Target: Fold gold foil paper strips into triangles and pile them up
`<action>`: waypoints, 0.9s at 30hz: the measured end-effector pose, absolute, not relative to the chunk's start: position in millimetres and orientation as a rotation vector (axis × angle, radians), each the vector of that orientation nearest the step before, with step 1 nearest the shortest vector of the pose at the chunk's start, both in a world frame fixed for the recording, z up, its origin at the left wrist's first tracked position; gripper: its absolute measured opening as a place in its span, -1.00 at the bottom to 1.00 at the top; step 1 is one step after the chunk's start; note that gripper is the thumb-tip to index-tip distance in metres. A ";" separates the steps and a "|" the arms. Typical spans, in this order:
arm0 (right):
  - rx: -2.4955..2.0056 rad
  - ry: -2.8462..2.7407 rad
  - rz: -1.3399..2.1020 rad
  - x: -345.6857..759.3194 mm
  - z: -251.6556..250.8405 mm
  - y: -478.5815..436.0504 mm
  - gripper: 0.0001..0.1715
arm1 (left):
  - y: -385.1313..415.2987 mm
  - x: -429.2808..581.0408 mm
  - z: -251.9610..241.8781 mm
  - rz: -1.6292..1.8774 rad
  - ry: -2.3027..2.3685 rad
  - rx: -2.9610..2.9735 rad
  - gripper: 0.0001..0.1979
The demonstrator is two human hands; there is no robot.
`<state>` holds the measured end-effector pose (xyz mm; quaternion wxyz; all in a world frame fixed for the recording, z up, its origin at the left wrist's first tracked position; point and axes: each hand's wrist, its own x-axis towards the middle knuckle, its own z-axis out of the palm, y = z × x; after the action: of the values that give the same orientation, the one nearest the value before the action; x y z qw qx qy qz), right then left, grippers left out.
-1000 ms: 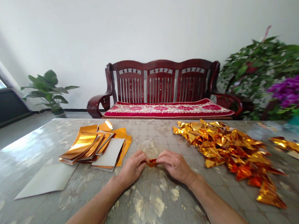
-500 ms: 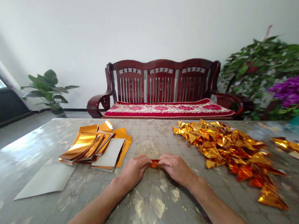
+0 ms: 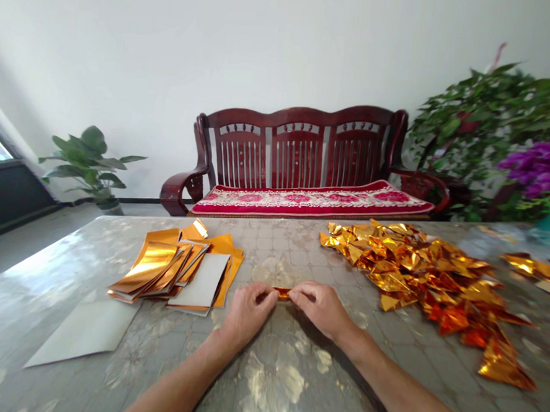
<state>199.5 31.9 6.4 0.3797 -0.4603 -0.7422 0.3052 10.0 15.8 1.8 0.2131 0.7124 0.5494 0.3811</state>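
That folded foil strip (image 3: 282, 293) is super glossy, like the mirror-shiny foil sheets (image 3: 150, 268) left of the left hand (image 3: 248, 314) and crinkly foil pieces (image 3: 431, 281) right of the right hand (image 3: 319, 309).

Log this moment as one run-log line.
left hand: pinches orange-gold foil strip | right hand: pinches same strip | beside: stacked foil sheets, folded foil pile

We face a dark red wooden bench (image 3: 297, 151) with a red floral cushion (image 3: 310, 202) against a white wall (image 3: 285, 45). A small potted plant (image 3: 91, 157) stands to its left; a leafy plant (image 3: 480, 125) and purple flowers (image 3: 538, 169) crowd its right.
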 end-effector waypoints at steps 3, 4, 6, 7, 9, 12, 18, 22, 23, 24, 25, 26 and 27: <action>-1.297 -1.766 0.836 194.2 7.3 30.9 -0.67 | 16.2 13.7 1.5 1.102 1.607 1.930 -0.64; -1.317 -1.727 0.855 192.4 7.1 30.6 -0.68 | 16.5 14.9 0.7 1.123 1.619 1.914 -0.65; -1.343 -1.675 0.863 189.3 6.7 30.0 -0.69 | 16.6 17.1 -1.1 1.155 1.623 1.916 -0.70; -1.353 -1.657 0.852 188.1 6.4 29.6 -0.69 | 16.3 18.0 -1.6 1.165 1.614 1.935 -0.74; -1.361 -1.643 0.821 186.5 5.1 29.1 -0.72 | 15.3 19.2 -2.2 1.182 1.587 1.966 -0.80; -1.345 -1.626 0.783 185.3 -1.0 30.0 -0.86 | 14.3 19.4 -3.1 1.224 1.559 1.924 -0.91; -1.292 -1.480 0.880 183.2 -17.5 36.4 -0.79 | 19.6 16.2 -9.3 1.320 1.425 1.673 -0.90; -1.227 -1.361 1.096 180.4 -17.5 35.6 -0.78 | 23.1 15.8 -10.0 1.293 1.469 1.613 -0.92; -1.214 -1.334 1.138 179.7 -16.6 34.7 -0.78 | 23.6 16.3 -9.9 1.289 1.483 1.590 -0.91; -1.201 -1.312 1.167 179.0 -15.8 33.7 -0.78 | 24.1 16.9 -9.9 1.291 1.487 1.551 -0.90; -1.189 -1.292 1.187 178.3 -15.1 32.7 -0.77 | 24.5 17.6 -10.2 1.301 1.478 1.496 -0.89; -1.176 -1.273 1.202 177.6 -14.5 31.8 -0.75 | 25.0 18.4 -10.6 1.317 1.453 1.428 -0.86; -1.162 -1.249 1.222 177.0 -14.2 31.1 -0.74 | 25.3 19.2 -11.2 1.336 1.415 1.353 -0.83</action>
<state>177.0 31.1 -14.2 0.4982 -0.4800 -0.5162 0.5049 19.2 25.3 -11.2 0.3763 0.5290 0.5532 0.5221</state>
